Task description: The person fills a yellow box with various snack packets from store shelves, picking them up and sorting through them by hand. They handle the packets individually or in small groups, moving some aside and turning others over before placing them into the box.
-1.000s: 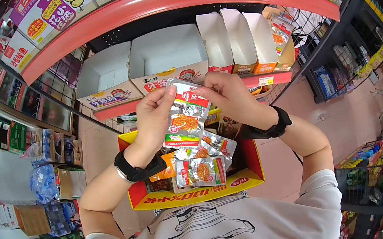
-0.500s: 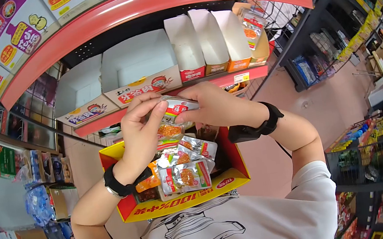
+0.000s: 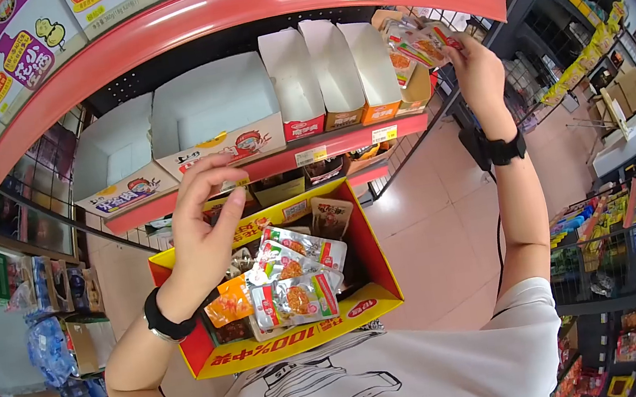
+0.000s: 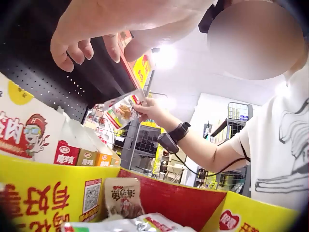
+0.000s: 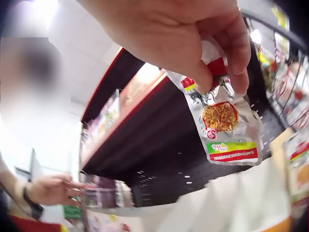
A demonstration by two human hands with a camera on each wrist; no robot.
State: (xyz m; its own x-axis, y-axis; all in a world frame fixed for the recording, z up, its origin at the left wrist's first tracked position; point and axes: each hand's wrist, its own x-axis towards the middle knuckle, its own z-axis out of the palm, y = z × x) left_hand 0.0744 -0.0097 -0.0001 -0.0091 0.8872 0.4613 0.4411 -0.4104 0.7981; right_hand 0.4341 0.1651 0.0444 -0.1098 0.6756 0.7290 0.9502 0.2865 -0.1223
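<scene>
Black shop shelf with a glossy red edge stands beyond both hands, its uncovered white paperboard cartons facing the person, probably for easy reach. Between thumb and fingers, the right hand grips a silver foil snack packet near the rightmost tan carton; holding its upper end seemingly keeps most printing exposed. Relaxed and holding nothing, the left hand hovers over a yellow-and-red cardboard box of similar packets. Upside down, its near wall reads "100%中奖"; beyond that hand, a red carton front says "魔芋爽".
</scene>
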